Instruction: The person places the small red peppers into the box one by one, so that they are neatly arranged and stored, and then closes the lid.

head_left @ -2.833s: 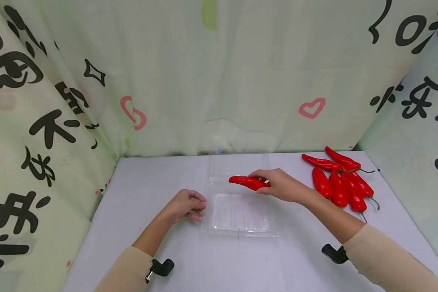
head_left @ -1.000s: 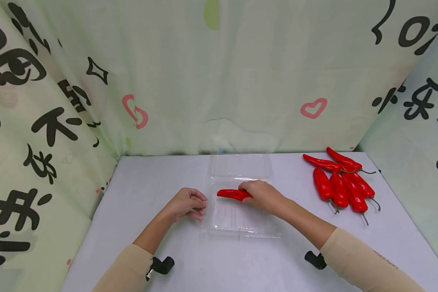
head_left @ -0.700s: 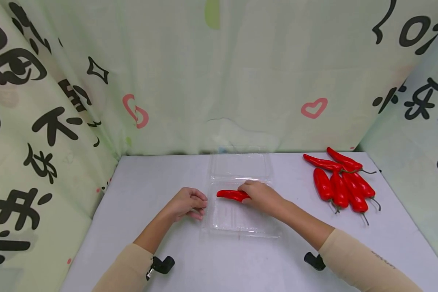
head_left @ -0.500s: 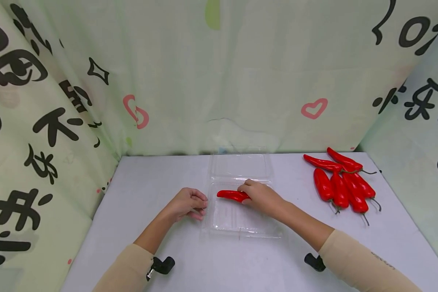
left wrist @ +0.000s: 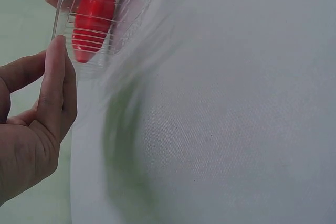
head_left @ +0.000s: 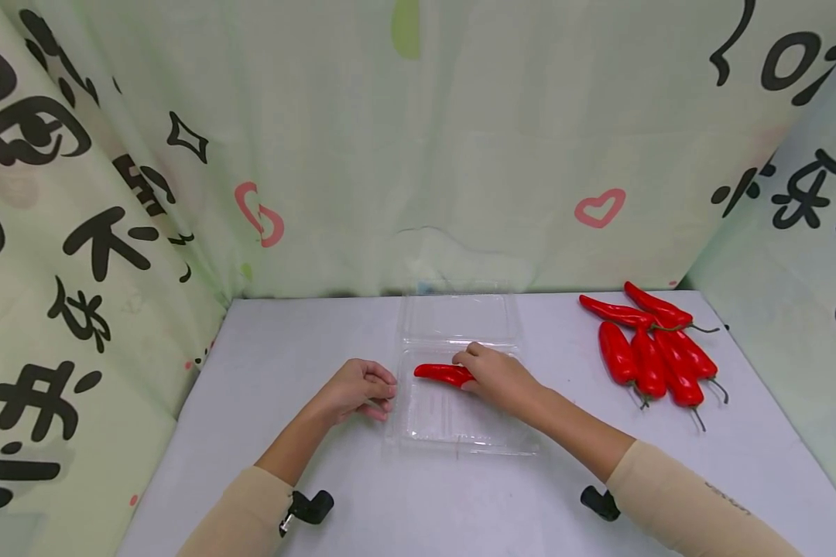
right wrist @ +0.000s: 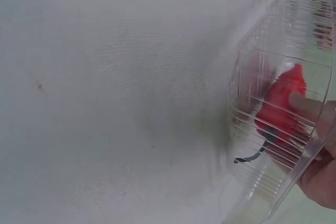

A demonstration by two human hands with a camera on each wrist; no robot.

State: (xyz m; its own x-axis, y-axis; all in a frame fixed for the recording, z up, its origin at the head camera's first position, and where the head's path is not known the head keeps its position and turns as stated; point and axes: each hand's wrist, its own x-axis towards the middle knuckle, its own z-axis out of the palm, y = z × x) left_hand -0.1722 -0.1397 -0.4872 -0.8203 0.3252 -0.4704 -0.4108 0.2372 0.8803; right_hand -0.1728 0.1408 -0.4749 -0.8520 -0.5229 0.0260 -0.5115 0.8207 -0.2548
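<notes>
An open clear plastic clamshell box lies on the white table, its lid folded back. Inside its tray is a red chili pepper, tip pointing left. My right hand reaches in from the right and grips the pepper's stem end, mostly hiding it. Through the clear wall in the right wrist view, a dark curved stem shows below the pepper. My left hand is at the box's left edge, thumb and fingers bent together at the rim; the left wrist view shows a fingertip right against it.
Several more red chili peppers lie in a pile at the table's back right. A patterned pale green curtain encloses the back and sides. Black wrist-camera mounts stick out from both sleeves.
Since the oldest frame, my right hand has moved left and down, bringing the pepper into the tray. Over the last half second its fingers have barely shifted. My left hand has stayed put.
</notes>
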